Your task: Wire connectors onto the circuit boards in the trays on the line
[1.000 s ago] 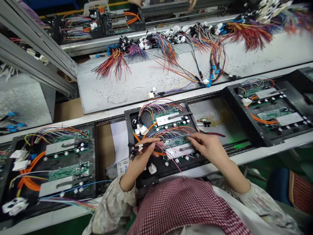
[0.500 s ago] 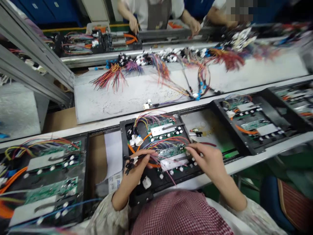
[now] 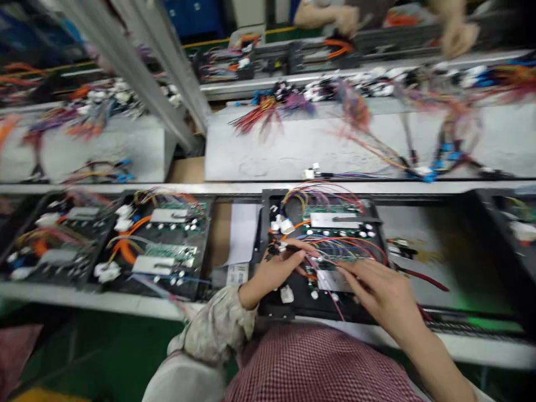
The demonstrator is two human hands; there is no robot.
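Observation:
In the head view, my left hand is closed around a small bunch of thin wires. Dark connector ends stick out behind its fingers, and pale pink strands trail toward me. My right hand has its thumb and fingers pinched at the near circuit board; whatever lies between the fingertips is too small to make out. Both hands hover over a black tray holding two green boards with silver heat sinks, looped coloured wires and white plugs.
More loaded trays sit to the left on the line. Red-handled pliers lie right of my tray. Wire bundles hang along a sloped white panel. Across it, a co-worker's hands show. A metal post rises at left.
The view has swung left, so the trays appear further right. My right hand has come closer to my left, its fingertips now lower over the near board. The left still grips the wires.

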